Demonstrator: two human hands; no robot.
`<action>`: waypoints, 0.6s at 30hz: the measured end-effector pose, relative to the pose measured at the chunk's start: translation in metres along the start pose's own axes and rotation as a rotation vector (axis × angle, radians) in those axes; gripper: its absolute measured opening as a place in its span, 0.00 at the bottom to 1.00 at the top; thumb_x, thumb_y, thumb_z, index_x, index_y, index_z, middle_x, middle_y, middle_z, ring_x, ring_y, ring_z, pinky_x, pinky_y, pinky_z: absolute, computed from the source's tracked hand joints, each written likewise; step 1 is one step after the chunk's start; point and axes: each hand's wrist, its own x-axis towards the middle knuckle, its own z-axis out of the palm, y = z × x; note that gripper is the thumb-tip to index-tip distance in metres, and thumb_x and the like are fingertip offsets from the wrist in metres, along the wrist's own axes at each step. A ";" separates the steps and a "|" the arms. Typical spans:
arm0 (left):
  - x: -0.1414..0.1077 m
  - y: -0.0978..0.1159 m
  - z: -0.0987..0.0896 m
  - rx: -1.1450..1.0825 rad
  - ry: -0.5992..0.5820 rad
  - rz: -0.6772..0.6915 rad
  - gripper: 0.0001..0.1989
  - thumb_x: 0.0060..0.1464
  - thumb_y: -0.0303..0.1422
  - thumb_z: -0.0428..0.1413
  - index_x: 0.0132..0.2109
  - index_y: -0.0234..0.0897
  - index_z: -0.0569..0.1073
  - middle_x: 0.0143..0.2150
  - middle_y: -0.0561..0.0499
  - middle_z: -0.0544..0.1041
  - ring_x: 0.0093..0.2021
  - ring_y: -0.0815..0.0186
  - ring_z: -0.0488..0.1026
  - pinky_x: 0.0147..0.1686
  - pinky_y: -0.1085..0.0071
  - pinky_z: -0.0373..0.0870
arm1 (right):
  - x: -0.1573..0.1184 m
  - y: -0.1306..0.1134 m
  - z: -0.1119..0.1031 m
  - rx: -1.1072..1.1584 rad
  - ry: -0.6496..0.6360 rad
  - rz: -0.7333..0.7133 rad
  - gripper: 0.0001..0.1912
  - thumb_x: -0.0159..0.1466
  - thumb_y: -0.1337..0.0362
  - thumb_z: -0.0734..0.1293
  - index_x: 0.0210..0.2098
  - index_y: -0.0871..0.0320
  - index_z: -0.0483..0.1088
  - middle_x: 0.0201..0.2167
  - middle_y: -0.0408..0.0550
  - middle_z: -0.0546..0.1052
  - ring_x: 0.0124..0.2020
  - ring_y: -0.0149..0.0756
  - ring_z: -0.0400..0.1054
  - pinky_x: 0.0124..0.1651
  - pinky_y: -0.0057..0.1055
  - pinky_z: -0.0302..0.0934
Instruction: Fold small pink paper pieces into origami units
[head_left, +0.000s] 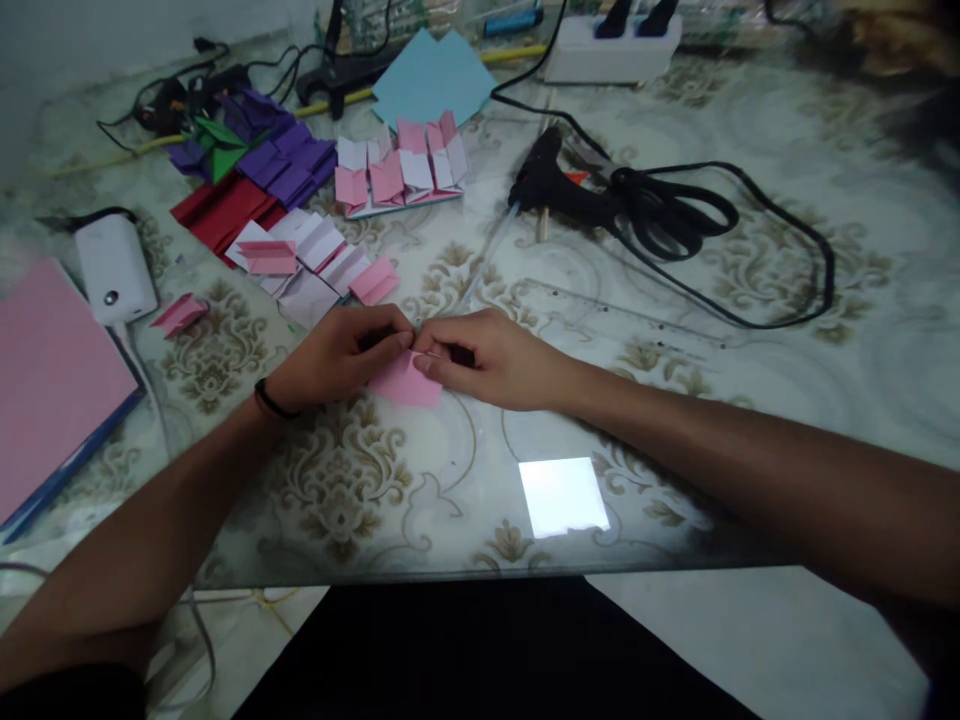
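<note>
A small pink paper [409, 382] lies between my two hands, over the patterned table. My left hand [341, 355] pinches its upper left part between thumb and fingers; a black band circles that wrist. On the other side, my right hand [491, 358] has thumb and fingers closed on the paper's upper right part. The fingertips of both hands nearly meet at its top edge. Just beyond my left hand are folded white and pink papers [311, 260], with a pink folded piece [374, 281] at their right end.
A black glue gun [562, 185] with a coiled cord lies beyond my right hand, near a clear ruler [622, 312]. Pink sheets [56, 380] and a white device [116, 268] are at left. Purple folded papers [289, 160], blue sheets [435, 78] and a power strip [611, 50] stand behind.
</note>
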 end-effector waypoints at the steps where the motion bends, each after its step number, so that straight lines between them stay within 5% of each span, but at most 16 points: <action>1: 0.000 0.000 0.000 0.002 0.002 0.004 0.13 0.65 0.36 0.54 0.36 0.32 0.77 0.26 0.56 0.71 0.26 0.74 0.62 0.26 0.77 0.59 | 0.000 0.000 0.000 0.002 0.002 -0.001 0.11 0.74 0.62 0.65 0.35 0.61 0.71 0.24 0.37 0.67 0.25 0.24 0.58 0.32 0.24 0.52; 18: -0.001 0.001 0.000 0.015 0.002 -0.015 0.14 0.65 0.36 0.54 0.36 0.32 0.77 0.26 0.55 0.70 0.26 0.74 0.62 0.26 0.77 0.59 | 0.000 0.001 0.001 -0.006 0.007 -0.006 0.11 0.74 0.62 0.65 0.35 0.61 0.72 0.23 0.37 0.67 0.24 0.24 0.58 0.31 0.23 0.52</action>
